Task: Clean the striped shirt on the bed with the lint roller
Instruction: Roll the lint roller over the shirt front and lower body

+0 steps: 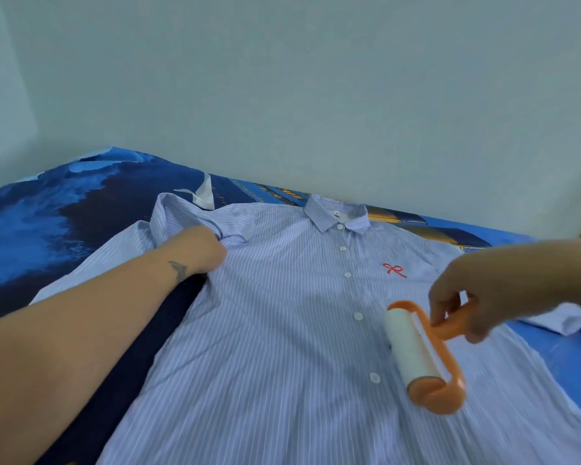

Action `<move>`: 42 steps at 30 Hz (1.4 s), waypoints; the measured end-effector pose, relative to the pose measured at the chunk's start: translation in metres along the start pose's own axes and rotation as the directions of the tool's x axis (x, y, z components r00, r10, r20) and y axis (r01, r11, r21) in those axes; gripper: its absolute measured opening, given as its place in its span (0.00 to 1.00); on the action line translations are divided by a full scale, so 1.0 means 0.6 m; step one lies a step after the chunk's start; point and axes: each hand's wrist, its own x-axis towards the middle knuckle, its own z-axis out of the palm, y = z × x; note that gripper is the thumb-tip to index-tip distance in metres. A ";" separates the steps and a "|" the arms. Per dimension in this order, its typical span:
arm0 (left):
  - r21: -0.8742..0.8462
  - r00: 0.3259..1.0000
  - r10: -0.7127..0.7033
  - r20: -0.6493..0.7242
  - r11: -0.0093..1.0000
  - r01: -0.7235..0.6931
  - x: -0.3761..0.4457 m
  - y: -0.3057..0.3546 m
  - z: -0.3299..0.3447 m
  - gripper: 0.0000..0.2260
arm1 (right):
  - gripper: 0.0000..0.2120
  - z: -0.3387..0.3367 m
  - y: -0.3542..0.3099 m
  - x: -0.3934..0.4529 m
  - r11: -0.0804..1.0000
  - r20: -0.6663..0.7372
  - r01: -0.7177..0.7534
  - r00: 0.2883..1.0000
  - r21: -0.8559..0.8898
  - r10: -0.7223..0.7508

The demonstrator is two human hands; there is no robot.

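Observation:
A light blue striped shirt (282, 330) lies buttoned and face up on the bed, collar toward the wall, with a small red bow stitched on its chest. My left hand (202, 246) grips a bunch of the shirt's fabric near the left shoulder seam. My right hand (477, 297) holds the orange handle of the lint roller (420, 354). The roller's white drum rests on the shirt front, just right of the button row.
The bed (47, 229) carries a dark and bright blue patterned cover and stands against a pale wall (316, 95). A white scrap (203, 193) lies beyond the shirt's left sleeve. The shirt's right sleeve cuff (560, 320) lies folded at the right.

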 end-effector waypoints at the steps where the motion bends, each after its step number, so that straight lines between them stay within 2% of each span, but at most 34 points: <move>1: -0.013 1.000 0.000 -0.010 1.000 0.000 0.002 0.001 0.002 0.19 | 0.10 -0.009 0.007 -0.003 0.999 -0.017 0.000 1.000 0.032 0.001; 4: -0.049 0.997 -0.014 -0.071 0.999 0.011 0.014 0.005 0.014 0.28 | 0.06 -0.021 0.005 0.017 0.978 -0.216 0.054 0.976 0.200 -0.010; 7: -0.090 0.984 -0.083 -0.159 0.994 0.069 0.023 0.002 0.028 0.29 | 0.06 -0.013 -0.026 0.063 0.971 -0.323 0.065 0.946 0.231 0.014; 10: -0.089 0.956 -0.127 -0.264 0.990 0.107 0.019 -0.004 0.036 0.22 | 0.08 -0.002 -0.057 0.107 0.981 -0.315 0.072 0.949 0.180 -0.012; 12: -0.105 0.939 -0.138 -0.315 0.988 0.110 0.019 -0.007 0.037 0.17 | 0.10 -0.004 -0.070 0.130 0.973 -0.304 0.089 0.952 0.215 -0.020; 17: -0.141 0.909 -0.157 -0.387 0.984 0.110 0.024 -0.011 0.036 0.14 | 0.10 -0.032 -0.103 0.178 0.960 -0.349 0.159 0.934 0.232 -0.071; 21: -0.142 0.903 -0.139 -0.407 0.986 0.088 0.033 -0.016 0.042 0.16 | 0.11 -0.063 -0.141 0.213 0.955 -0.404 0.204 0.909 0.214 -0.104; 24: -0.201 0.918 -0.099 -0.384 0.979 0.022 0.037 -0.024 0.041 0.19 | 0.12 -0.089 -0.172 0.236 0.960 -0.415 0.223 0.900 0.168 -0.136; 29: -0.262 0.938 -0.072 -0.338 0.965 -0.020 0.036 -0.027 0.036 0.17 | 0.12 -0.115 -0.207 0.266 0.961 -0.402 0.233 0.902 0.148 -0.157; 34: -0.250 0.935 -0.099 -0.340 0.968 0.011 0.044 -0.035 0.036 0.15 | 0.10 -0.106 -0.184 0.252 0.952 -0.389 0.253 0.905 0.171 -0.171; 38: -0.241 0.924 -0.092 -0.371 0.970 0.000 0.045 -0.037 0.038 0.14 | 0.09 -0.078 -0.135 0.217 0.961 -0.348 0.210 0.927 0.181 -0.137; 42: -0.115 0.922 -0.058 -0.382 0.993 0.015 0.042 -0.038 0.039 0.13 | 0.07 -0.034 -0.078 0.175 0.965 -0.275 0.146 0.958 0.218 -0.083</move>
